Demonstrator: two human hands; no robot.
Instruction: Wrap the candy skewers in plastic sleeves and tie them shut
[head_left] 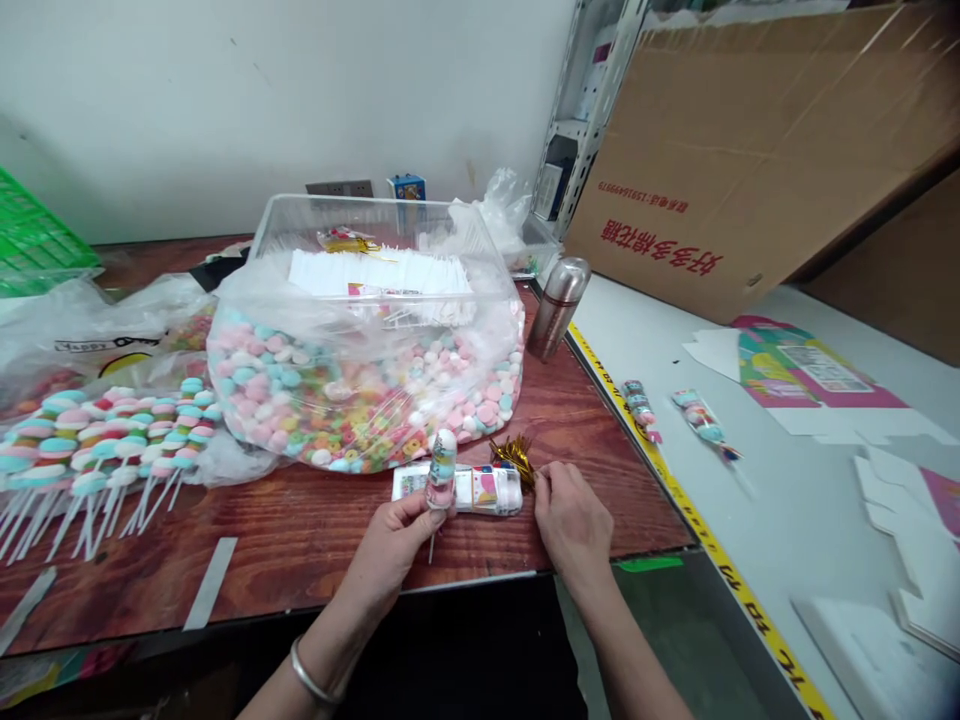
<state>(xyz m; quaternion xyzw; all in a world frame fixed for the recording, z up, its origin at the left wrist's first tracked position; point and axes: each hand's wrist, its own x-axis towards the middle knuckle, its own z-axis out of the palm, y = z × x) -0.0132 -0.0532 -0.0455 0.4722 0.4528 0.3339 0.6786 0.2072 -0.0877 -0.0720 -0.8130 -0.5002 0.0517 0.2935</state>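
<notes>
My left hand (pixel 390 550) grips a wrapped marshmallow skewer (pixel 442 465) upright near its lower end, with the white stick pointing down. The fingers of my right hand (pixel 574 515) are pinched at the near end of a bundle of gold twist ties (pixel 513 456). How many ties are between those fingertips I cannot tell. Behind the skewer, a stack of printed clear bags (pixel 491 490) lies on the brown wooden table (pixel 315 540). Several unwrapped marshmallow skewers (pixel 112 435) are piled at the left, sticks toward me.
A clear plastic bin (pixel 375 215) stands behind big bags of loose marshmallows (pixel 360 400). A metal thermos (pixel 559 305) is at the right. Two wrapped skewers (pixel 701 418) lie on the white table beyond yellow measuring tape (pixel 720 555), with a large cardboard box (pixel 750 150) behind.
</notes>
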